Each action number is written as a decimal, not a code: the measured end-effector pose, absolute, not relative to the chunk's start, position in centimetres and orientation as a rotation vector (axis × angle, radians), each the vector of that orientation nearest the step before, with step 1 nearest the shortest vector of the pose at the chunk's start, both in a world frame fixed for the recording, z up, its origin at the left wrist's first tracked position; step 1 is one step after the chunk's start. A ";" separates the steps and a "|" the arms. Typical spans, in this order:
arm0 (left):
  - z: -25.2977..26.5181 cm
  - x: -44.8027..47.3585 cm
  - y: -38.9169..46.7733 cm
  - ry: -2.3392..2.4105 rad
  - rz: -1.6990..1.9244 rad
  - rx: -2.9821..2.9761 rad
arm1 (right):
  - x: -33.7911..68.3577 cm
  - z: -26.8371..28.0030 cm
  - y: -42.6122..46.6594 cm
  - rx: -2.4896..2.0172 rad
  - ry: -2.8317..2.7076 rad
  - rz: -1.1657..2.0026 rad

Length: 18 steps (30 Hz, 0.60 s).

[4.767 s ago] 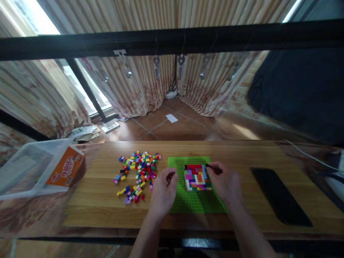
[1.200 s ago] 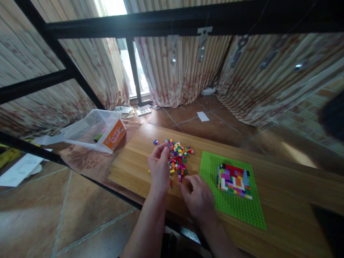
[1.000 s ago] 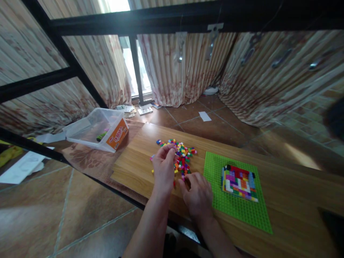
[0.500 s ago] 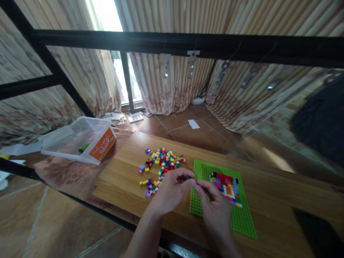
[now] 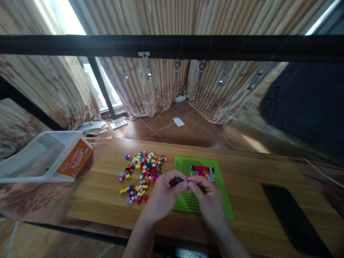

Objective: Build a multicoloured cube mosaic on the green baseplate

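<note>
Curtains [image 5: 161,89]; paper [image 5: 178,122] on floor [image 5: 200,124]; black slab [image 5: 294,218], perhaps phone.

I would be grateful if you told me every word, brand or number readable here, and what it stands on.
No text is legible.
Orange label on the clear box: pale lettering, too blurred.
White printed item on the floor: dark marks, too small.
Paper stack beside it: too small.

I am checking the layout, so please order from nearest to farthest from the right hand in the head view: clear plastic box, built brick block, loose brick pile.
1. Built brick block, on the green baseplate.
2. Loose brick pile, to the left.
3. Clear plastic box, far left.
</note>
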<state>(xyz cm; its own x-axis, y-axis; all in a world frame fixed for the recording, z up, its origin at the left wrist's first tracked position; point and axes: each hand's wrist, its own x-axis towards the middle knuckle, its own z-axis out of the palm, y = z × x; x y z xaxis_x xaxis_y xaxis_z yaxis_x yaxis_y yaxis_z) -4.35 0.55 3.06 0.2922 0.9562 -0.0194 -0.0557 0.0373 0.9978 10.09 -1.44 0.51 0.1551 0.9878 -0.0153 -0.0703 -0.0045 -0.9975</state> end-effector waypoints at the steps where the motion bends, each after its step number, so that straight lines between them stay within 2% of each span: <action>1: 3.2 -4.2 0.5 0.957 0.986 1.272 | 10.3 0.5 -1.5 -1.224 -1.042 1.144; 11: 2.9 -3.4 0.6 0.950 0.937 1.241 | 12.4 1.1 -1.3 -1.197 -1.080 1.147; 16: 1.5 -2.9 1.0 1.115 1.041 1.165 | 16.6 0.2 0.1 -1.438 -0.811 0.819; 18: 1.2 -3.0 1.2 1.163 1.039 1.167 | 18.3 -0.1 0.5 -1.592 -0.885 0.673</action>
<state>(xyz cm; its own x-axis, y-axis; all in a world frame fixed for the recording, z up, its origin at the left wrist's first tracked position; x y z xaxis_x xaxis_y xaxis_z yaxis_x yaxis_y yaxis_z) -3.01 1.18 1.16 0.1229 0.9854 -0.1179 -0.0062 0.1196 0.9928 18.26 0.48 -0.14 0.5533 0.8322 0.0373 0.1858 -0.0796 -0.9793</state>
